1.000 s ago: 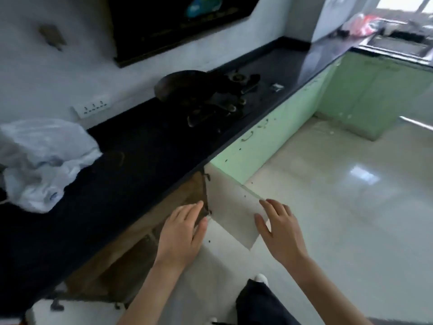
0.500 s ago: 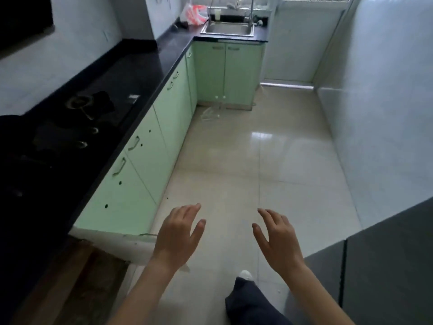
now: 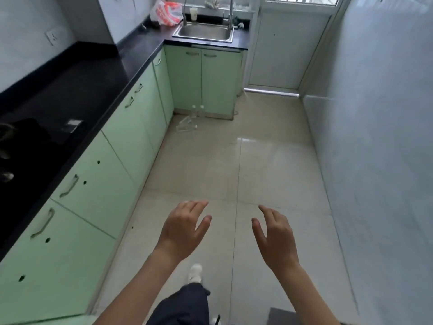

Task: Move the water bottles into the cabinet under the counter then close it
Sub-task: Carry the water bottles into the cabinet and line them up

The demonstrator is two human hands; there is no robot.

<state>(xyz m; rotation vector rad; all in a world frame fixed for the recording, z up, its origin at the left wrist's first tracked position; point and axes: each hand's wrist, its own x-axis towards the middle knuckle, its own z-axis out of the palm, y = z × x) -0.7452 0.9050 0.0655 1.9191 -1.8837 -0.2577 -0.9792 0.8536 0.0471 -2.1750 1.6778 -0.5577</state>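
Several clear water bottles (image 3: 190, 118) sit on the floor in the far corner where the green cabinets meet, two upright and others lying down. My left hand (image 3: 184, 227) and my right hand (image 3: 274, 235) hover empty in front of me over the tiled floor, fingers spread, far from the bottles. A run of green cabinet doors (image 3: 98, 184) under the black counter (image 3: 93, 83) lines the left side, all shut in this view. The opened cabinet from before is out of view.
A steel sink (image 3: 206, 32) sits on the far counter with a red and white bag (image 3: 167, 12) beside it. A stove (image 3: 21, 137) is at the left. A white door (image 3: 281, 50) stands at the far end and a tiled wall (image 3: 375, 137) runs along the right. My leg and white shoe (image 3: 195, 273) are below.
My view has swung right from the open cabinet door to look down the kitchen aisle. Both hands left the door and stay empty, and I have stepped forward.
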